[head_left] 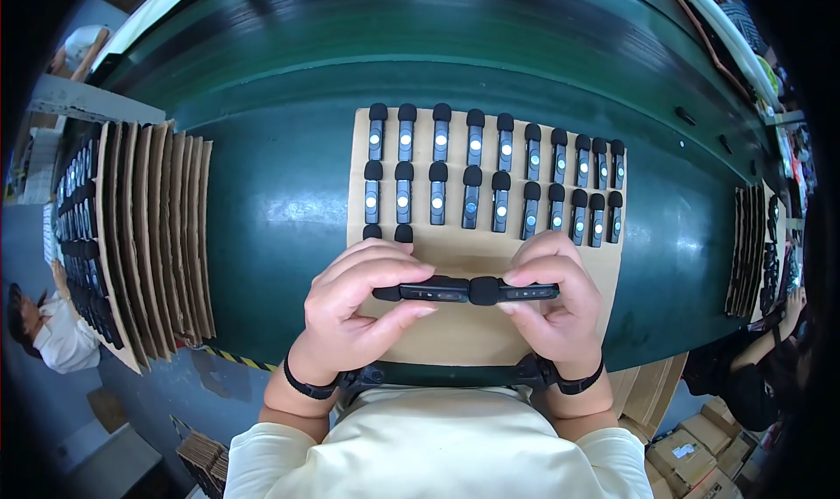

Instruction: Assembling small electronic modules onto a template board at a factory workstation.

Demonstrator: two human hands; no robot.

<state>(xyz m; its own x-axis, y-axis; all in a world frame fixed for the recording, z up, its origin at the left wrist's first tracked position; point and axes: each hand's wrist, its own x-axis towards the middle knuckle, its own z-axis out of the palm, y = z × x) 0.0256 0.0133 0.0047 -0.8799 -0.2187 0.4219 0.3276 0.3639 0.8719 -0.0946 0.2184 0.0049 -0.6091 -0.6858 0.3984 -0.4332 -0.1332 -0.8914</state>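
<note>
My left hand (357, 299) pinches a small black clip-on microphone (446, 290) with a foam cap between thumb and fingers. A second microphone of the same kind (530, 293) is gripped by my right hand (560, 301). Both lie sideways, end to end, the right one's foam cap meeting the left one's body. I hold them above the near part of a cardboard sheet (464, 346). Two long rows of similar microphones (437, 197) stand out on the sheet's far half, foam caps pointing away. At the left of a third row, two caps (403, 235) show beyond my left hand.
Upright cardboard sheets (166, 245) stand packed together on the green table (271, 193) at left, the outermost bearing microphones. Another such stack (745, 249) is at right. Loose black pieces (685, 115) lie far right. People are beyond both ends; cartons (691, 455) sit lower right.
</note>
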